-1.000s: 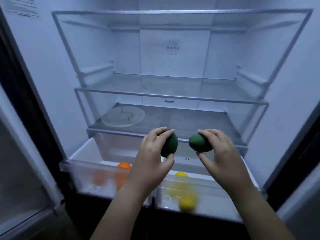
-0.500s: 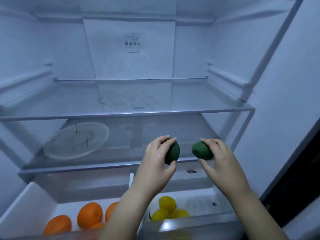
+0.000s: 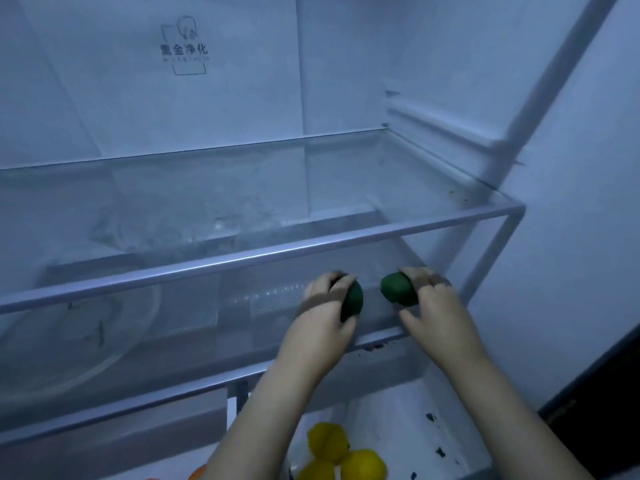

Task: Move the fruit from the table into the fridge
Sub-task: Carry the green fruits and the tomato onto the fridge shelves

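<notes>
- Left hand (image 3: 322,323): reached into the fridge (image 3: 571,202), in the gap between the upper glass shelf (image 3: 242,258) and the lower shelf (image 3: 138,400). Fingers are curled over the left green fruit (image 3: 353,301) with the thumb underneath. Firm grip.
- Right hand (image 3: 440,317): in the same gap, just beside the left hand. Fingers are wrapped over the top of the right green fruit (image 3: 398,289), thumb below it.
- The two fruits are near each other, not touching, over the right half of the lower shelf. Can't tell if either rests on the glass.
- The fingertips of both hands are seen through the upper shelf's front edge, slightly blurred.
- A clear plate (image 3: 86,341) sits on the lower shelf, far left, well apart from the hands.
- The drawer below the forearms holds lemons (image 3: 332,441). An orange (image 3: 197,474) shows at the bottom edge.
</notes>
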`<state>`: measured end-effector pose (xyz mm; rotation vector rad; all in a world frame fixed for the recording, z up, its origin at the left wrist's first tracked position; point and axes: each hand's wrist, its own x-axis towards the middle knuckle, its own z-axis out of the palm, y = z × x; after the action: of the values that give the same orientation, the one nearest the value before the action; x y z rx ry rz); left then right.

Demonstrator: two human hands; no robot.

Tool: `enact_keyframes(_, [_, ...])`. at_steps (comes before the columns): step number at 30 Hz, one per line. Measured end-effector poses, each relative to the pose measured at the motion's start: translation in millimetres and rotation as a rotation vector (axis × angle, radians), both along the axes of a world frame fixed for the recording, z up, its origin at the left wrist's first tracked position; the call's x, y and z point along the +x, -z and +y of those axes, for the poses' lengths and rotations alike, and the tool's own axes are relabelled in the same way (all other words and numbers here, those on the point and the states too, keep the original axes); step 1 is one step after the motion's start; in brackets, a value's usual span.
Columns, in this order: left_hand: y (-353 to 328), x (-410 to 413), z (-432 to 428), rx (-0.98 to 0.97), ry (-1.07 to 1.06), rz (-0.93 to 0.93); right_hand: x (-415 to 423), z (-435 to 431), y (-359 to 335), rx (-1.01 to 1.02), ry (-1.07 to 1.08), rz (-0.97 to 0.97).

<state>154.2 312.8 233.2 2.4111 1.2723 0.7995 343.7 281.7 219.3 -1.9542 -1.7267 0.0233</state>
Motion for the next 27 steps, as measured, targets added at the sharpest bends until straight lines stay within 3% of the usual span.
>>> enact_keyframes(11, [15, 22, 59, -0.124, -0.045, 0.059, 8, 51, 22, 0.003, 0.024, 0.084])
enact_keyframes(19, [19, 22, 58, -0.137, -0.054, 0.075, 7, 50, 22, 0.020, 0.040, 0.052])
enact_keyframes(27, [-3, 2, 16, -0.111, -0.134, 0.061, -8, 11, -20, 0.027, -0.016, 0.035])
